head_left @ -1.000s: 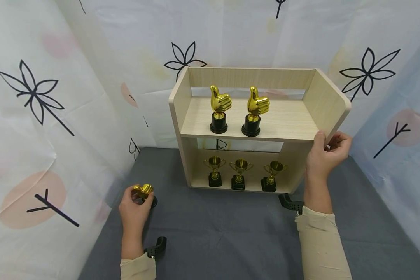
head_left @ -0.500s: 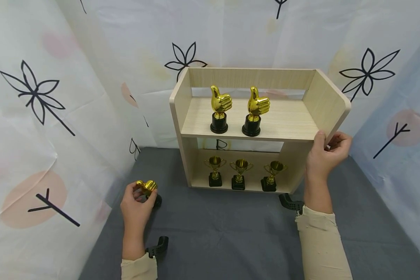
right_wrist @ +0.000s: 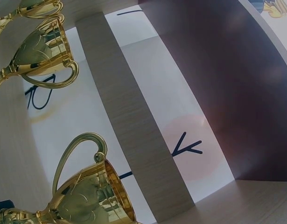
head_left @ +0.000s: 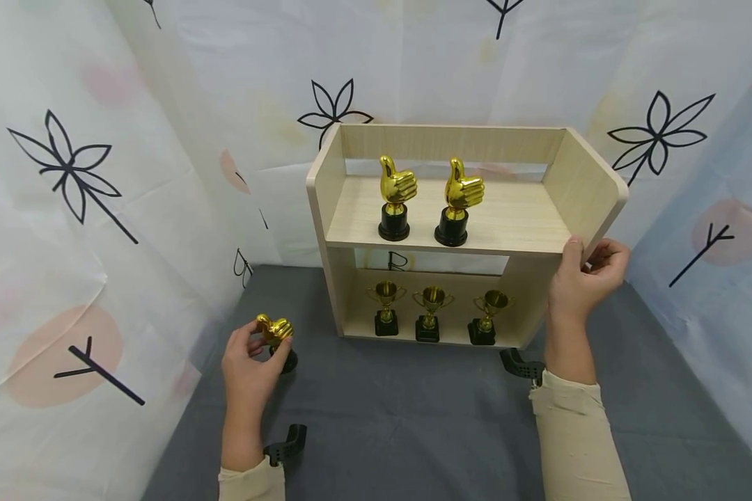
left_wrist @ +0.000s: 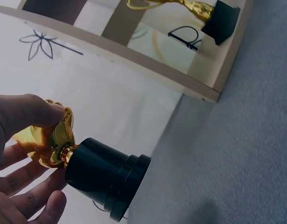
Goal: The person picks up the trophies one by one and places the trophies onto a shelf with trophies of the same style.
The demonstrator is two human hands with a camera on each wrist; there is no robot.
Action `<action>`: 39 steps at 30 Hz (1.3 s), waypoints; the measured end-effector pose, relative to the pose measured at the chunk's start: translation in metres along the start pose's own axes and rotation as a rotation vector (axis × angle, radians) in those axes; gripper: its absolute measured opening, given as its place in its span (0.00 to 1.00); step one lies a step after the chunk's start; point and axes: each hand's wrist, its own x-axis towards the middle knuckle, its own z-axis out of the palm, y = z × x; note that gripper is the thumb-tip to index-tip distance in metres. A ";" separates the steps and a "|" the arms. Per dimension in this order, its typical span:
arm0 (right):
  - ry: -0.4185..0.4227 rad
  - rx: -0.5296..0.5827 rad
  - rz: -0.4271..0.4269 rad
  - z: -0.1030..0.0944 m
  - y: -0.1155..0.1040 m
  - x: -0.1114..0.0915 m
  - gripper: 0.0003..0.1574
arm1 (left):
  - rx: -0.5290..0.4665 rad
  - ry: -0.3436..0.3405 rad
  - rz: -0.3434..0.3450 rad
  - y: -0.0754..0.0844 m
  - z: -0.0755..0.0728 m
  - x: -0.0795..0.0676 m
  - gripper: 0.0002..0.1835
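Observation:
My left hand (head_left: 251, 365) pinches a gold thumbs-up trophy (head_left: 278, 330) by its gold part, left of the shelf. In the left wrist view the thumb lies on the trophy's gold top, and its black round base (left_wrist: 106, 175) sticks out past the fingers. My right hand (head_left: 583, 282) grips the right side panel of the wooden two-tier shelf (head_left: 514, 217) at its front edge. Two more thumbs-up trophies, one on the left (head_left: 395, 198) and one near the middle (head_left: 456, 202), stand upright on the upper tier. The right hand is out of sight in the right wrist view.
On the lower tier stand three gold cup trophies: left (head_left: 386, 306), middle (head_left: 430, 313) and right (head_left: 485, 316). Grey cloth (head_left: 401, 424) covers the table. Patterned white fabric (head_left: 163, 209) hangs around it. A black wrist mount (head_left: 286, 444) shows at the left forearm.
My left hand has moved a little right and away from me with the thumbs-up trophy, which looks slightly more upright. The right hand keeps its hold on the shelf.

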 end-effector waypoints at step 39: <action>-0.008 -0.025 -0.006 -0.003 0.005 0.002 0.10 | -0.173 -0.096 0.248 0.079 0.016 0.003 0.31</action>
